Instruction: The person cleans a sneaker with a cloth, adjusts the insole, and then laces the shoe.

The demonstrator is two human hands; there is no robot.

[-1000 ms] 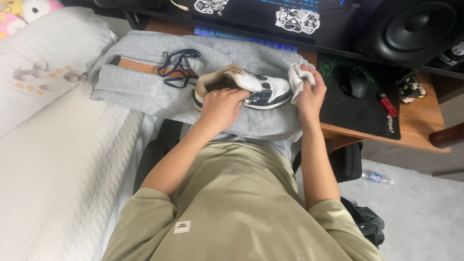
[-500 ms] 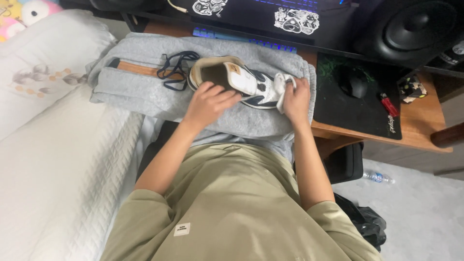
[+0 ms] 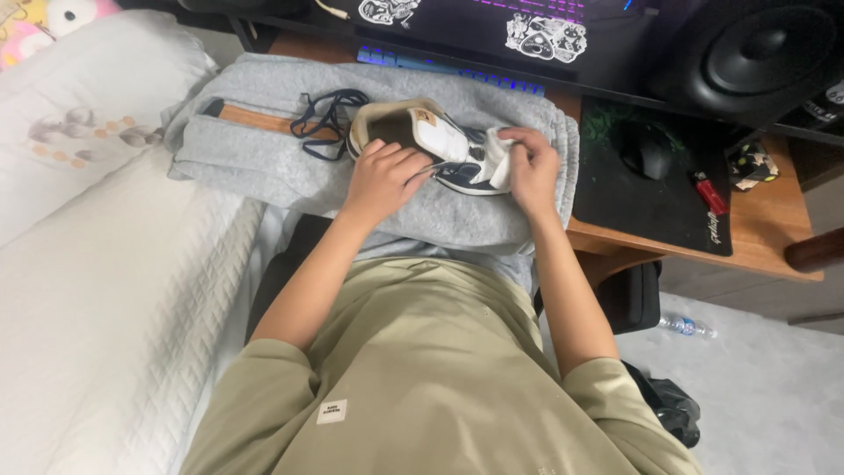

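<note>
Sneaker [image 3: 431, 145], white and navy with a tan collar, lies on its side on a grey sweatshirt [image 3: 264, 158] spread over the wooden desk [image 3: 774, 237], with its opening turned up toward the camera.

At the far left, a white quilted bed [image 3: 105, 290] runs alongside the person, with a pale pillow [image 3: 88, 97] at its head. On the sweatshirt, just left of the shoe, a loose dark blue shoelace [image 3: 325, 119] lies in a tangle.

Next comes the left hand [image 3: 382, 180], curled over the near side of the sneaker, its fingers bent and resting on the collar and side panel, steadying the shoe. The right hand [image 3: 532, 171] is at the toe end, closed around a crumpled white cloth [image 3: 499, 154] and pressing it against the front of the shoe.

Right of the hands, a black mouse pad [image 3: 659, 211] covers part of the desk, with a dark computer mouse [image 3: 642, 149] on it and a small red object [image 3: 709, 193] near its right edge. A large black speaker [image 3: 756, 53] stands behind. Down on the pale floor at the right lies a clear plastic bottle [image 3: 686, 327].
</note>
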